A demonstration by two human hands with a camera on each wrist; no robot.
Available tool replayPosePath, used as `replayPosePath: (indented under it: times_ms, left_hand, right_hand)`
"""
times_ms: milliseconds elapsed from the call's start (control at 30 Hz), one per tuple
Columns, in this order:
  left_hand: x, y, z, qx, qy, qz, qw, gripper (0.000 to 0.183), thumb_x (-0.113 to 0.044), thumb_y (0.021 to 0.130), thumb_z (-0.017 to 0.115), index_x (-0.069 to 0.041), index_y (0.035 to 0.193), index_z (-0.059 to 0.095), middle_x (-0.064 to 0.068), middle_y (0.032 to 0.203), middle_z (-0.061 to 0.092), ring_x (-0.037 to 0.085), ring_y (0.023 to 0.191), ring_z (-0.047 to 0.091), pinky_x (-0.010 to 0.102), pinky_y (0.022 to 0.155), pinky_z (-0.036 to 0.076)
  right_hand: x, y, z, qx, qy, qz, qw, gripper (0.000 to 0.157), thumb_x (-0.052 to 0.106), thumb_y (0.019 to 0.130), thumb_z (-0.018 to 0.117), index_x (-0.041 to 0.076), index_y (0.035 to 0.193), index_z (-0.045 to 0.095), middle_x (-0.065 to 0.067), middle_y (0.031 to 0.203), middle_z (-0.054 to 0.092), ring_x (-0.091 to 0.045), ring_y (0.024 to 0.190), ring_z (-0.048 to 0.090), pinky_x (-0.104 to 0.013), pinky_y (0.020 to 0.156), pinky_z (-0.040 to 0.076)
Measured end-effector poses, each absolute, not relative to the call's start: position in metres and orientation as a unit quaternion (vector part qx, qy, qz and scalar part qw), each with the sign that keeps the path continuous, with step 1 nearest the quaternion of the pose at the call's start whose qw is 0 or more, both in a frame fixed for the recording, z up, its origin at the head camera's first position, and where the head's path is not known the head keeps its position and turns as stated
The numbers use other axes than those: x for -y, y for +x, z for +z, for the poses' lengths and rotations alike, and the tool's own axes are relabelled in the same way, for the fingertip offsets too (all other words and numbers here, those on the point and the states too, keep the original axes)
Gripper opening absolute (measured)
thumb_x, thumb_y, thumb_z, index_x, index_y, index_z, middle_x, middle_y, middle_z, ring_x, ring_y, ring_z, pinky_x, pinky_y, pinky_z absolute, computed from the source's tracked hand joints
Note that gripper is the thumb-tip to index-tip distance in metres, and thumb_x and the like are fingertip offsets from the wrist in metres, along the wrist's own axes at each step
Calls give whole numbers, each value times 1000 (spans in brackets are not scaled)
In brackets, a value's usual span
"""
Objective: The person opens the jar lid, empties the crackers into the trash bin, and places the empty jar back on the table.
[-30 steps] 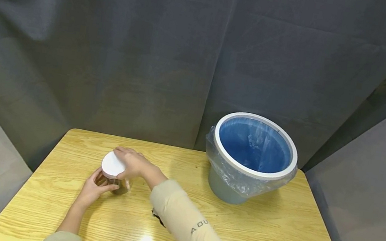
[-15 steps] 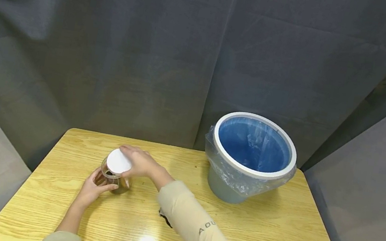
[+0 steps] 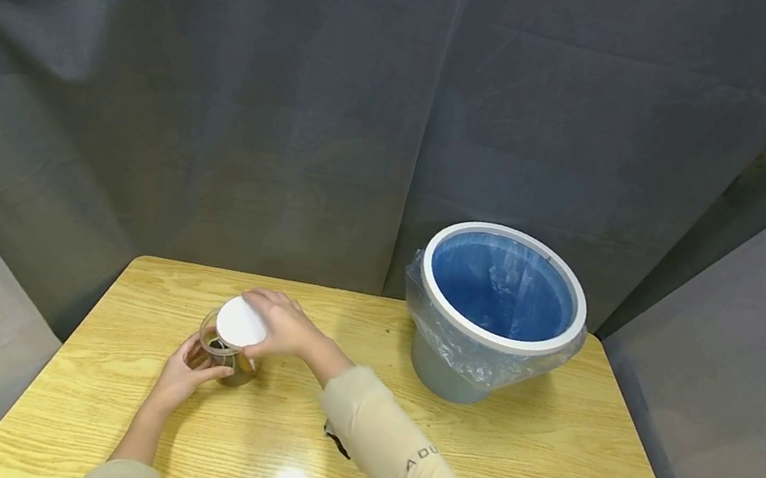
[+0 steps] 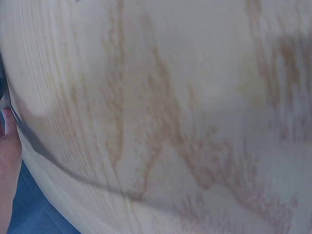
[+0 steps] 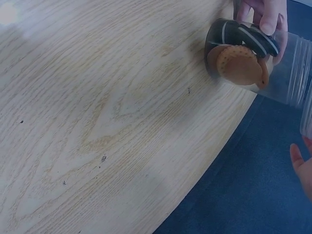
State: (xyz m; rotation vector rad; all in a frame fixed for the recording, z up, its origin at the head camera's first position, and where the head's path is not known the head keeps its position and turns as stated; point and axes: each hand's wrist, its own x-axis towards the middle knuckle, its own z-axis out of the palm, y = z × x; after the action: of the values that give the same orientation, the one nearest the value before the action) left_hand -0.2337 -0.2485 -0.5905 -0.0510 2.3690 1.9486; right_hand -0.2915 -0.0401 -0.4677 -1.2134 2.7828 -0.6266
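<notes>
A clear jar stands at the left of the table; my left hand grips its side, thumb toward the front. Through its wall, the right wrist view shows dark sandwich cookies with white filling and round tan biscuits lying at the bottom. The white lid is tilted over the jar's right side, its edge apart from the mouth at the left. My right hand holds that lid by its rim. In the left wrist view only a strip of the left hand shows.
A grey bin with a white rim, a blue inside and a clear plastic liner stands at the table's back right. Dark curtain hangs behind the wooden table, with pale panels at both sides.
The lid has come off the jar's mouth and moved right with my right hand, baring the rim and the dark contents. My left hand and the jar have stayed in place.
</notes>
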Motion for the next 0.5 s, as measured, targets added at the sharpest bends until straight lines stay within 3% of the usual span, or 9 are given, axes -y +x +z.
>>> replayPosePath:
  times_ms: [500]
  left_hand:
    - [248,-231,-587,-766,-6,642,34,81,-18,75,76,-12,141,30,11,145,32,30,132,30,30,105,33]
  right_hand:
    - [26,-285,-471,-888,-405,-218,-8,88,39,64,78,11,138,39,-5,140,39,-20,127,36,-38,106,32]
